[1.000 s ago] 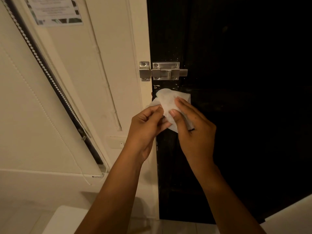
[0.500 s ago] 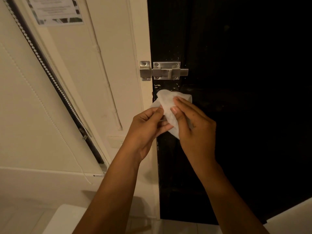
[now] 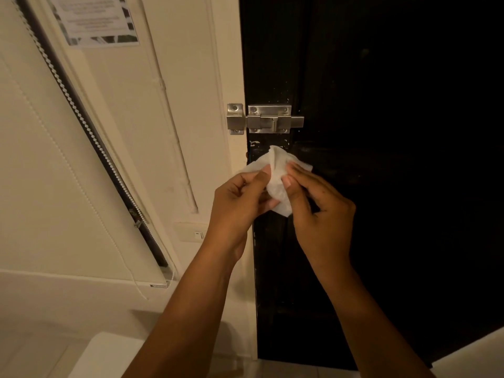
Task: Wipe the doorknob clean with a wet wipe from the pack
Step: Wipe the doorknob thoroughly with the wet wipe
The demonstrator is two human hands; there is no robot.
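Note:
A white wet wipe (image 3: 277, 175) is bunched between both of my hands in front of the black door (image 3: 381, 186), just below the latch. My left hand (image 3: 237, 203) pinches its left side with thumb and fingers. My right hand (image 3: 319, 211) pinches its right side. The doorknob is hidden behind the wipe and my hands. The pack of wipes is not in view.
A metal slide bolt (image 3: 268, 119) joins the door to the cream frame (image 3: 231, 64) above my hands. A roller blind with a bead chain (image 3: 81, 115) hangs at the left. A wall switch (image 3: 191, 232) sits left of my left wrist. White surfaces show at the bottom corners.
The wipe has been gathered from a flatter sheet into a tighter bunch between my fingers. Both hands have stayed at nearly the same spot below the bolt.

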